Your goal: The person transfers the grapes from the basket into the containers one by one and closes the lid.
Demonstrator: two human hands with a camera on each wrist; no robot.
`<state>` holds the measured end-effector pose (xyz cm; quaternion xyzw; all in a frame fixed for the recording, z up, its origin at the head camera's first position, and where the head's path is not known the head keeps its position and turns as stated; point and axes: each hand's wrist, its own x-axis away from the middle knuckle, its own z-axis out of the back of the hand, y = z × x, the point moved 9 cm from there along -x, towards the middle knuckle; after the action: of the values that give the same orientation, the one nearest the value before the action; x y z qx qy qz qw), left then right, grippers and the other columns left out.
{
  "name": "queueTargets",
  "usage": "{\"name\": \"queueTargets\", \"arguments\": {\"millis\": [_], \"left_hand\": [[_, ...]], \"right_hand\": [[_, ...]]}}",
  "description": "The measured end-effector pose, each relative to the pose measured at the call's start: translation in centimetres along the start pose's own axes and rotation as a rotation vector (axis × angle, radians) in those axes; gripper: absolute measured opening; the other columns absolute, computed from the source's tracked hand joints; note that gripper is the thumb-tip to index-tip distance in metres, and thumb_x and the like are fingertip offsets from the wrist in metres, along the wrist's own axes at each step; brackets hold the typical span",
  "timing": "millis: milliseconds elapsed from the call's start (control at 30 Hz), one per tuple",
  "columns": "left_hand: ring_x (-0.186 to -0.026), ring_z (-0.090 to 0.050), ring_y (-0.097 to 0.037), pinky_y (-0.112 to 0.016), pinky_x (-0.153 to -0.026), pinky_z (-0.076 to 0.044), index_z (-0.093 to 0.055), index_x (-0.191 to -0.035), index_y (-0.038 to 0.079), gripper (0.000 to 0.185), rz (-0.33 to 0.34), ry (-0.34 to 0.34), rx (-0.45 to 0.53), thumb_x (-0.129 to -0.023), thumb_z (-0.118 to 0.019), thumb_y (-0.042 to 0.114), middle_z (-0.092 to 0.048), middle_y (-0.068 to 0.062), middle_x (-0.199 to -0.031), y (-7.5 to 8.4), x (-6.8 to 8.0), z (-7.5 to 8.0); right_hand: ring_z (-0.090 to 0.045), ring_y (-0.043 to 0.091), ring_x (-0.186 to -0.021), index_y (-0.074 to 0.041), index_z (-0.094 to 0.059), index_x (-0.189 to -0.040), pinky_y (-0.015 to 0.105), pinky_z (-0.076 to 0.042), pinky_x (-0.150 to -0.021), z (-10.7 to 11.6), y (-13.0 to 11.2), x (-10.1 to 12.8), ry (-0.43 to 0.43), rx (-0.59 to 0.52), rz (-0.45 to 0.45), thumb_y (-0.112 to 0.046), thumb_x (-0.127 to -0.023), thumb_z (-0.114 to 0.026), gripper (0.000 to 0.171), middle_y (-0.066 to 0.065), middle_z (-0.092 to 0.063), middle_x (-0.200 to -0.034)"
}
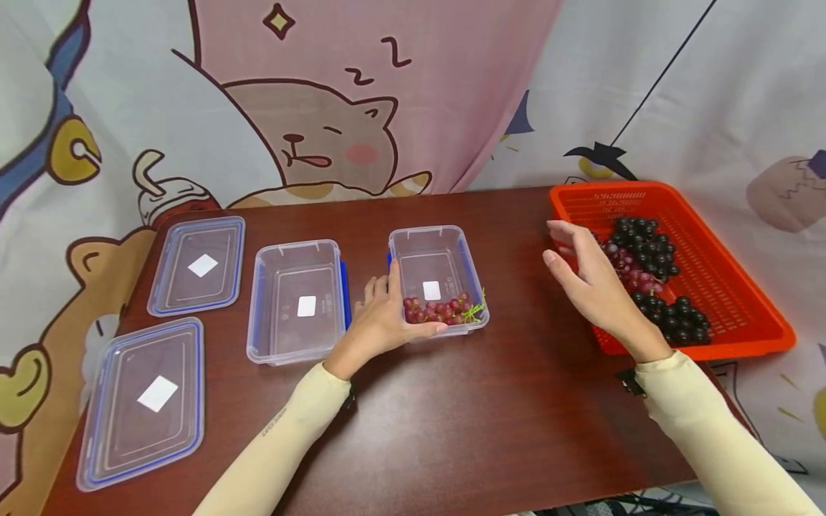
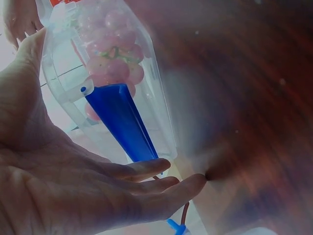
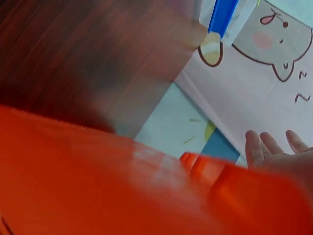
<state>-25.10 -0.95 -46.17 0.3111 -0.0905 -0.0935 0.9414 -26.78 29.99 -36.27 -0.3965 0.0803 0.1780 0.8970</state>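
Left hand (image 1: 381, 319) rests relaxed against the near left corner of the clear container (image 1: 437, 276) on the bench (image 1: 452, 416), gripping nothing. Red grapes (image 1: 439, 310) lie along its near wall. Right hand (image 1: 594, 283) hovers wide, empty, above the orange basket (image 1: 729, 287) of dark grapes (image 1: 645, 251).

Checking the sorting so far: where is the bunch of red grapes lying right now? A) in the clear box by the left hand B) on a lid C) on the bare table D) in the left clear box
A: the red grapes lie at the near end of the clear box that the left hand touches.
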Motion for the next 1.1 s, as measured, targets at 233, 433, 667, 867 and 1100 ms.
{"name": "queueTargets", "arguments": {"millis": [233, 433, 667, 867, 1100], "left_hand": [[-0.16, -0.02, -0.05, -0.077, -0.116, -0.029, 0.002, -0.176, 0.008, 0.15, 0.005, -0.003, 0.005, -0.076, -0.086, 0.077, -0.03, -0.027, -0.172, 0.1, 0.0, -0.1], [-0.16, -0.02, -0.05, -0.078, -0.116, -0.029, 0.001, -0.175, 0.007, 0.149, -0.002, -0.001, 0.017, -0.077, -0.086, 0.076, -0.03, -0.027, -0.172, 0.1, 0.1, -0.2], [-0.159, -0.024, -0.05, -0.077, -0.115, -0.032, -0.001, -0.175, 0.005, 0.146, -0.006, 0.009, 0.012, -0.078, -0.086, 0.074, -0.031, -0.03, -0.171, 0.2, 0.2, 0.0], [-0.159, -0.023, -0.05, -0.078, -0.115, -0.03, 0.001, -0.175, 0.007, 0.147, 0.002, -0.003, 0.003, -0.078, -0.085, 0.076, -0.029, -0.029, -0.172, 0.2, 0.2, 0.0], [-0.159, -0.024, -0.051, -0.08, -0.115, -0.029, -0.001, -0.175, 0.007, 0.147, -0.009, 0.011, 0.01, -0.077, -0.086, 0.075, -0.033, -0.028, -0.171, 0.3, 0.3, 0.0]], "right_hand": [[-0.044, 0.039, -0.148, -0.008, -0.037, -0.166, 0.009, -0.037, -0.106, 2.4, 1.8, 0.0, 0.029, -0.096, -0.107, -0.023, -0.117, -0.054, 0.054, 0.014, -0.045, -0.162], [-0.045, 0.038, -0.147, -0.012, -0.037, -0.166, 0.009, -0.038, -0.103, 3.6, 2.2, -0.2, 0.048, -0.04, -0.129, -0.029, -0.117, -0.053, 0.054, 0.014, -0.045, -0.162], [-0.048, 0.031, -0.144, -0.01, -0.038, -0.166, 0.008, -0.039, -0.1, 5.1, 2.7, -0.4, 0.065, -0.004, -0.148, -0.031, -0.118, -0.048, 0.053, 0.015, -0.046, -0.162], [-0.046, 0.031, -0.145, -0.011, -0.035, -0.168, 0.016, -0.038, -0.108, 5.7, 3.7, -0.1, 0.048, 0.044, -0.195, -0.036, -0.119, -0.045, 0.056, 0.017, -0.043, -0.165], [-0.048, 0.027, -0.144, -0.012, -0.038, -0.167, 0.014, -0.038, -0.101, 6.4, 5.2, 0.2, 0.057, 0.059, -0.227, -0.038, -0.119, -0.044, 0.055, 0.016, -0.045, -0.162]]}}
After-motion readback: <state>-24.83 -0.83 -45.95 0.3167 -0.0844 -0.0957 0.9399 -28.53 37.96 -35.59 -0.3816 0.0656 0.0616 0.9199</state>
